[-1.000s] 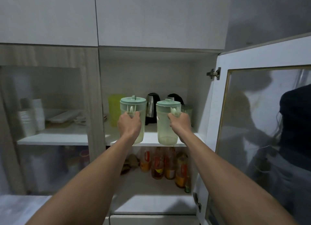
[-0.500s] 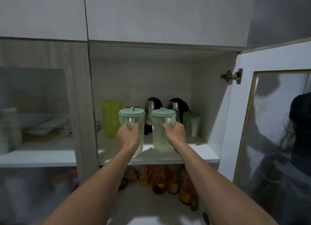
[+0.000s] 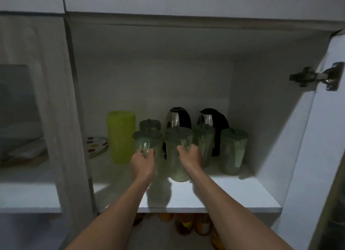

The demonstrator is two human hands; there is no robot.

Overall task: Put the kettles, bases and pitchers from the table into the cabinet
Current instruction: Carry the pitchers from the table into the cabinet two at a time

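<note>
Both arms reach into the open cabinet. My left hand (image 3: 143,161) grips the handle of a clear green-lidded pitcher (image 3: 147,147). My right hand (image 3: 190,156) grips the handle of a second such pitcher (image 3: 177,156), whose base rests on the white shelf (image 3: 233,197). Behind them stand three more green-lidded pitchers: one at the back left (image 3: 150,125), one in the middle (image 3: 204,143) and one on the right (image 3: 233,152). Two steel-and-black kettles (image 3: 177,119) (image 3: 212,119) stand at the back. Whether the left pitcher touches the shelf is hidden by my hand.
A tall lime-green container (image 3: 121,135) and a spotted plate (image 3: 96,145) sit at the shelf's left. The cabinet door (image 3: 317,137) hangs open on the right with its hinge (image 3: 315,77). Bottles (image 3: 186,225) stand on the shelf below. A glass-fronted compartment (image 3: 28,119) lies left.
Both hands have pushed the two pitchers deeper into the cabinet, onto the shelf in front of the kettles. The camera has moved closer, and the scene has darkened.
</note>
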